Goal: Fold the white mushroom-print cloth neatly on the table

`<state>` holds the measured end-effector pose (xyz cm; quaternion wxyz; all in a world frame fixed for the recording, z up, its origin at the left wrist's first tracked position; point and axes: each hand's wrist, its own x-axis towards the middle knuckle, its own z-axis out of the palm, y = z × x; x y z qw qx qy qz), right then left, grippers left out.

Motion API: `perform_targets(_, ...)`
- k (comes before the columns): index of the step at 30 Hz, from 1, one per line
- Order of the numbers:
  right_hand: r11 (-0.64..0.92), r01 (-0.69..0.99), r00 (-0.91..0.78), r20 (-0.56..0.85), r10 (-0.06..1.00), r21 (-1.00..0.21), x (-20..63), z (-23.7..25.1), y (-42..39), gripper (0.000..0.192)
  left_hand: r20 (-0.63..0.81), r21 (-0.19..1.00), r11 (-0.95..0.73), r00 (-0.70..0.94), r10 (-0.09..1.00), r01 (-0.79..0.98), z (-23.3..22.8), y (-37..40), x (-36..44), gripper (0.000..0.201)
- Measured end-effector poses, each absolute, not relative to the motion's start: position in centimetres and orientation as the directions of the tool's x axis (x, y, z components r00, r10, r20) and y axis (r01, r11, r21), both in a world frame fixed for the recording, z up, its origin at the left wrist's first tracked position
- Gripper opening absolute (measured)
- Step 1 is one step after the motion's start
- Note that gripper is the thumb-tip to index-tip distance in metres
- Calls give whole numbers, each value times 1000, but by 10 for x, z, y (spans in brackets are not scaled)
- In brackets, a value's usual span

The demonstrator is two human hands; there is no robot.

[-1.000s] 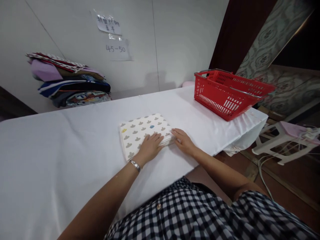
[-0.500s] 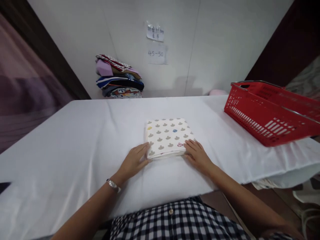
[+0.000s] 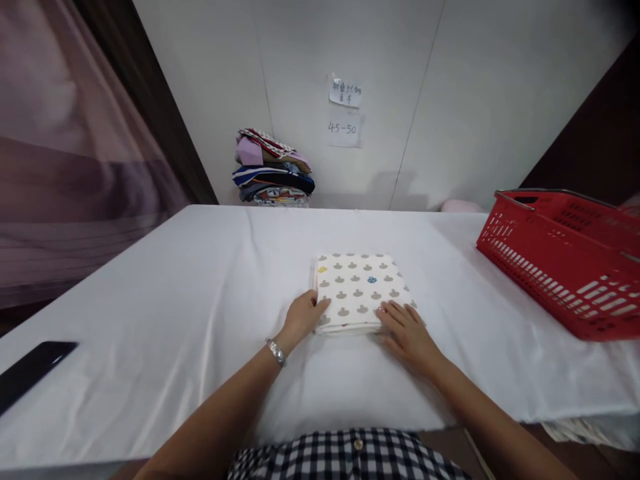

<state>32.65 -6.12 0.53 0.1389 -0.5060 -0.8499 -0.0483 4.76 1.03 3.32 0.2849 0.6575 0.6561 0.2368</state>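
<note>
Folded white cloth printed with rows of grey shapes (image 3: 359,292) lies flat near the middle of the white-covered table (image 3: 165,293), one bundle only, with a single yellow mark near its far left corner and a single blue mark further right. Two bare hands meet it at its near edge. The left hand (image 3: 303,315), with a silver watch (image 3: 275,351) on its wrist, rests at the near left corner, fingers curled lightly over the edge and thumb on top. The right hand (image 3: 406,331) lies flat and spread at the near right corner, fingertips on the cloth, gripping nothing.

One red plastic basket with metal handles (image 3: 565,257) stands on the table's right side, well apart from the cloth. One stack of folded multicoloured fabrics (image 3: 273,168) sits against the wall. Two paper notes (image 3: 344,110) hang above: the lower reads "45-50"; the upper is handwritten and illegible. One dark flat phone (image 3: 30,370) lies at the table's near left.
</note>
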Motion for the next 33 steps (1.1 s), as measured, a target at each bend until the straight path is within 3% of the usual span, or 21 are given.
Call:
perform_targets(4, 448, 891, -413, 288, 864, -66, 327, 11, -57, 49, -33, 730, 33, -13, 999, 683, 31, 19, 47, 29)
perform_targets(9, 469, 882, -444, 259, 858, -42, 328, 3, -56, 50, -163, 730, 117, 5, 987, 673, 24, 21, 40, 31)
perform_targets(15, 478, 878, -457, 261, 850, -18, 330, 0, -57, 54, -144, 744, 149, -61, 988, 652, 34, 41, 37, 43)
perform_targets(22, 596, 801, -569, 250, 784, -47, 305, 9, -56, 55, -178, 724, 230, -146, 973, 651, 31, 108, 49, 50)
perform_targets(29, 587, 808, -555, 276, 785, -47, 294, -1, -59, 51, -86, 710, 170, -155, 984, 684, 33, 132, 60, 22)
perform_targets(33, 586, 809, -555, 266, 788, -52, 295, -2, -59, 51, -32, 706, 144, -171, 985, 693, 30, 135, 59, 18)
